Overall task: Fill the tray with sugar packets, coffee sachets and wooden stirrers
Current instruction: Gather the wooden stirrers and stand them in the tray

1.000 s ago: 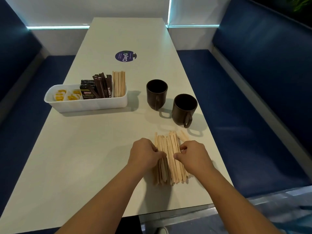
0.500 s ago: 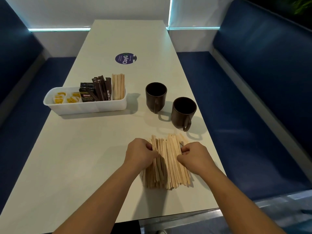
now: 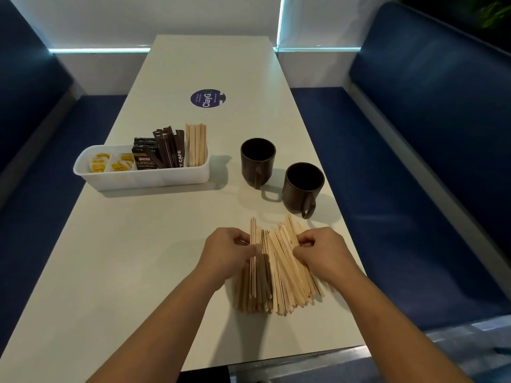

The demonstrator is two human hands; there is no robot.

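Observation:
A loose pile of wooden stirrers (image 3: pixel 279 272) lies on the white table (image 3: pixel 138 258) near its front right edge. My left hand (image 3: pixel 224 252) pinches a few stirrers at the pile's left side, one standing out above the rest. My right hand (image 3: pixel 322 251) grips the pile's right side with curled fingers. Further back on the left stands the white tray (image 3: pixel 143 178). It holds yellow sugar packets (image 3: pixel 109 161) at its left, dark coffee sachets (image 3: pixel 160 152) in the middle and upright stirrers (image 3: pixel 196 145) at its right end.
Two dark brown mugs (image 3: pixel 258 160) (image 3: pixel 302 186) stand right of the tray, just behind the stirrer pile. A round purple sticker (image 3: pixel 208 98) lies further up the table. Blue bench seats (image 3: pixel 409 161) run along both sides.
The pile has fanned wider as both hands worked at it. My left hand has drawn a few stirrers apart from the pile's left side.

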